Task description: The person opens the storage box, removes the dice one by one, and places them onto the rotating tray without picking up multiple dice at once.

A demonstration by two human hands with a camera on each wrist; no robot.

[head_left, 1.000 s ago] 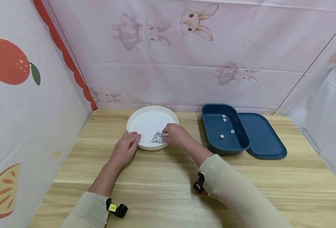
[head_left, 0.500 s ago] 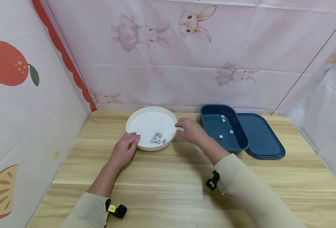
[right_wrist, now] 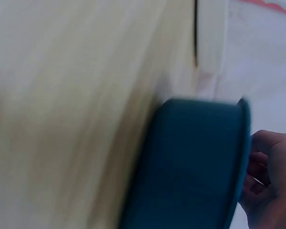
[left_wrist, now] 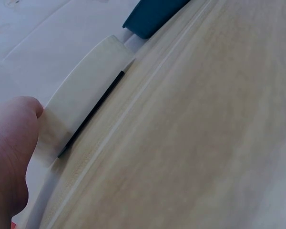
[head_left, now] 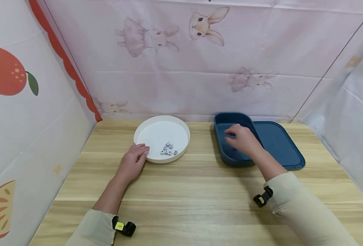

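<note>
My left hand [head_left: 133, 160] rests on the near-left rim of a round white dish [head_left: 157, 128], fingers relaxed over the edge. Inside the dish, several white dice [head_left: 168, 149] sit in a small cluster toward the near side, and one more die [head_left: 175, 152] lies just right of them. Above a deep blue box [head_left: 221, 147] hovers my right hand [head_left: 244, 139], thumb and forefinger parted with no die visible between them. Part of a die [head_left: 238, 124] shows in the box beyond the hand, which hides much of the box floor.
A flat blue lid [head_left: 281, 143] lies on the wooden table [head_left: 181, 198], partly under or behind the box's right side. Bare tabletop separates dish and box. A printed cloth backdrop [head_left: 169, 89] stands right behind both containers.
My right hand has left the dice in the dish and moved right to above the box, leaving one die beside the cluster. My left hand stays at the dish rim.
</note>
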